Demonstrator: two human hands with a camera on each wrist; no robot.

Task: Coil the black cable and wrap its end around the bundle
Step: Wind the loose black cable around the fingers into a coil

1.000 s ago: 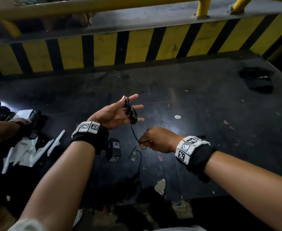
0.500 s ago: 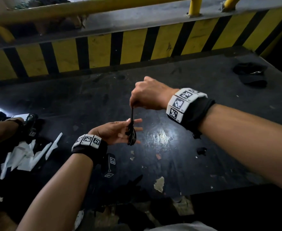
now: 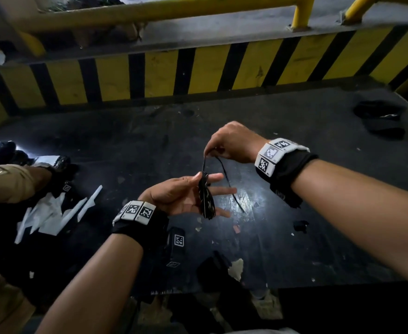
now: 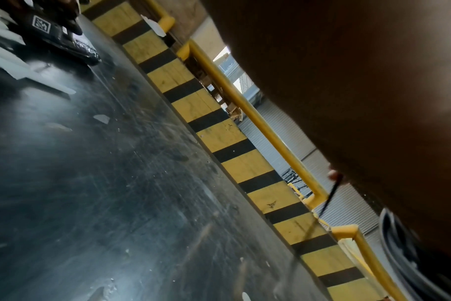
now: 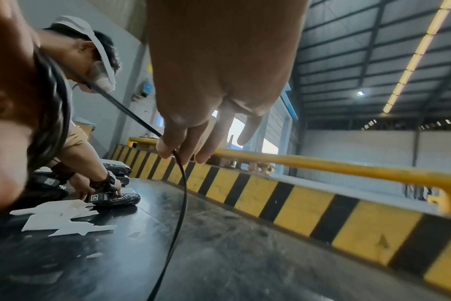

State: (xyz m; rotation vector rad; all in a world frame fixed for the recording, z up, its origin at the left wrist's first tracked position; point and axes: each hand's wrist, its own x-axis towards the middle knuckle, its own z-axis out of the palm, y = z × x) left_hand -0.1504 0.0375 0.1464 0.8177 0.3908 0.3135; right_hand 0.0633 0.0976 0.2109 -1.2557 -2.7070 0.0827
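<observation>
The black cable is wound into a long narrow coil (image 3: 206,201) that lies across the straight fingers of my left hand (image 3: 186,195), held palm up above the dark table (image 3: 294,237). The thumb sits by the coil's top. My right hand (image 3: 207,154) hovers just above and pinches the cable a short way from the coil. The loose tail (image 3: 231,189) hangs from that pinch down to the right. In the right wrist view my right hand (image 5: 167,151) pinches the cable (image 5: 184,193), with the blurred coil (image 5: 54,106) at left. The left wrist view shows only a thin length of cable (image 4: 327,200).
Another person's arm (image 3: 10,182) works at the left edge beside white paper scraps (image 3: 51,213) and black wrapped packs (image 5: 116,198). A dark bundle (image 3: 379,119) lies at the far right. A yellow-black striped barrier (image 3: 198,71) with a yellow rail (image 3: 149,13) bounds the far side.
My right hand rose from below the left hand to above it, drawing the cable up over the coil. The loose tail now hangs to the coil's right. The left hand sank slightly.
</observation>
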